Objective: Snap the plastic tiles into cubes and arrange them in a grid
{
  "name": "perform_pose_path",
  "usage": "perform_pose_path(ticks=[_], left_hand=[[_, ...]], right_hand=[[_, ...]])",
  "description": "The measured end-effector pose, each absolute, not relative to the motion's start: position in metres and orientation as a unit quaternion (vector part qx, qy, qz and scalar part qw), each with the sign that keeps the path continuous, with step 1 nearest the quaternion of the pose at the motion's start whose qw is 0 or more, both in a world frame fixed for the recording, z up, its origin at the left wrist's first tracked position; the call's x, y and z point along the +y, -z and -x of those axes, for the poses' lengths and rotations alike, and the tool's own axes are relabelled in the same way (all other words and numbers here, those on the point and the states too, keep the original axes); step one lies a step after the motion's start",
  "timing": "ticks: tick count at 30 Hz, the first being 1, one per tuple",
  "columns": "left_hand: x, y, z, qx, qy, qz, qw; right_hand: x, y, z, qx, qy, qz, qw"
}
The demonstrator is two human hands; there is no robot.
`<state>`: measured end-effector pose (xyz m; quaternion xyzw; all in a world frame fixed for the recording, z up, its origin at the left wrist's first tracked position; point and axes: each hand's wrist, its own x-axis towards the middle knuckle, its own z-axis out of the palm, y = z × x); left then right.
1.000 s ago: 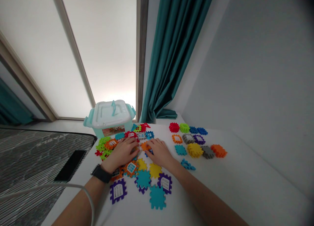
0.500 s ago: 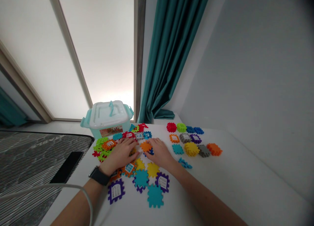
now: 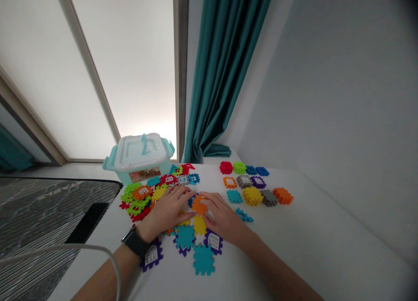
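My right hand (image 3: 225, 218) grips an orange square tile (image 3: 198, 205) with toothed edges, fingertips and thumb at its right side. My left hand (image 3: 169, 210) lies palm down over the heap of coloured tiles, fingers stretched and thumb apart, hiding the tiles beneath. Under and beside the orange tile show a blue piece (image 3: 191, 200) and a yellow tile (image 3: 199, 225). Nearer to me lie turquoise tiles (image 3: 204, 260) and purple window-frame tiles (image 3: 214, 241). Green, red and orange tiles (image 3: 140, 198) are heaped left of my left hand.
Sorted stacks stand on the right of the white table (image 3: 261, 257), among them yellow (image 3: 252, 196), grey (image 3: 269, 198) and orange (image 3: 282, 195). A lidded turquoise box (image 3: 143, 157) stands at the back left. A white cable (image 3: 65, 247) crosses the lower left, near a black phone-like slab (image 3: 86, 222).
Both hands have come nearer to me, the left also a little rightward. The orange tile has moved towards me with my right hand. A yellow tile now shows left of my left hand.
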<state>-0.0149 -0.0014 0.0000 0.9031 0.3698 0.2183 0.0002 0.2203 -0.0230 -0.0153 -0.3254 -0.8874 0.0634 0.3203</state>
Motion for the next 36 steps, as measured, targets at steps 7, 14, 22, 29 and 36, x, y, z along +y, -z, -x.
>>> perform_pose_path(ticks=[7,14,22,29,36], left_hand=[[-0.005,0.0,0.012,0.354,-0.222,-0.908,0.005],[-0.006,0.0,0.012,0.338,-0.249,-0.908,0.001],[-0.006,0.004,0.013,0.352,-0.344,-0.87,0.035],[-0.008,0.005,0.011,0.344,-0.351,-0.869,0.055],[-0.009,0.007,0.007,0.353,-0.341,-0.87,0.053]], right_hand=[[-0.029,0.015,-0.224,-0.888,-0.063,0.319,0.327],[-0.034,0.011,-0.227,-0.886,-0.054,0.313,0.337],[-0.032,0.014,-0.233,-0.835,-0.063,0.376,0.397],[-0.03,0.016,-0.233,-0.82,-0.079,0.403,0.399],[-0.03,0.015,-0.232,-0.818,-0.087,0.401,0.403]])
